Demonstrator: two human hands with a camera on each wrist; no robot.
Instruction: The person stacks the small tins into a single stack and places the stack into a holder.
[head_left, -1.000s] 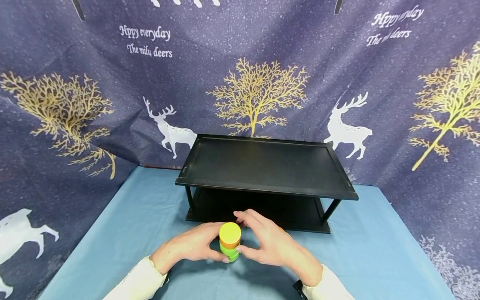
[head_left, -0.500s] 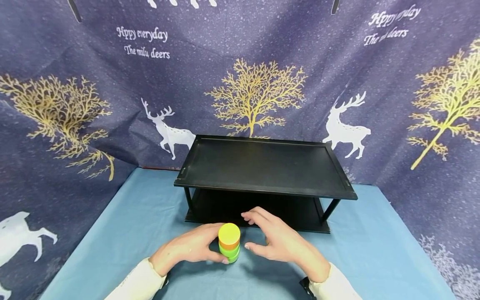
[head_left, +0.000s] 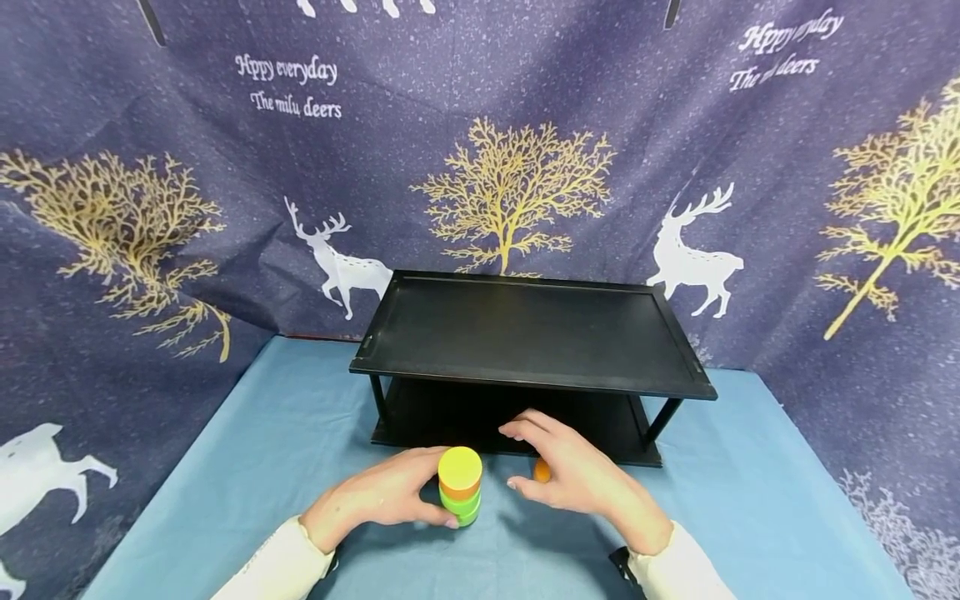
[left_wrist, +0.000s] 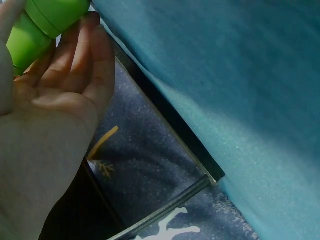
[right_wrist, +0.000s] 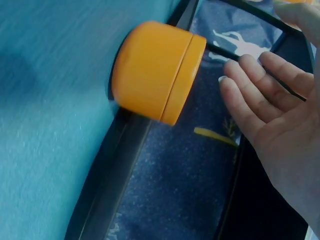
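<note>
My left hand (head_left: 397, 487) grips a small green round container (head_left: 465, 507), thumb in front and fingers behind. On top of it sits a round piece with a yellow top (head_left: 460, 467) and an orange side. In the left wrist view the green container (left_wrist: 55, 17) has a seam around it, with curled fingers beneath. My right hand (head_left: 573, 471) is apart from this stack, fingers loosely bent and holding nothing. Beside it stands an orange round container (right_wrist: 155, 72), also with a seam; in the head view the hand covers most of this orange container (head_left: 542, 470).
A black two-level rack (head_left: 525, 333) stands behind the hands, its lower shelf (head_left: 442, 408) close to the fingertips. Blue cloth (head_left: 720, 500) covers the table. A dark blue curtain (head_left: 375, 167) printed with deer and trees hangs behind and at both sides.
My right hand has drawn away from the stack to the right, its thumb and fingers spreading apart. More of the orange container shows beside it. The left hand stays around the green container.
</note>
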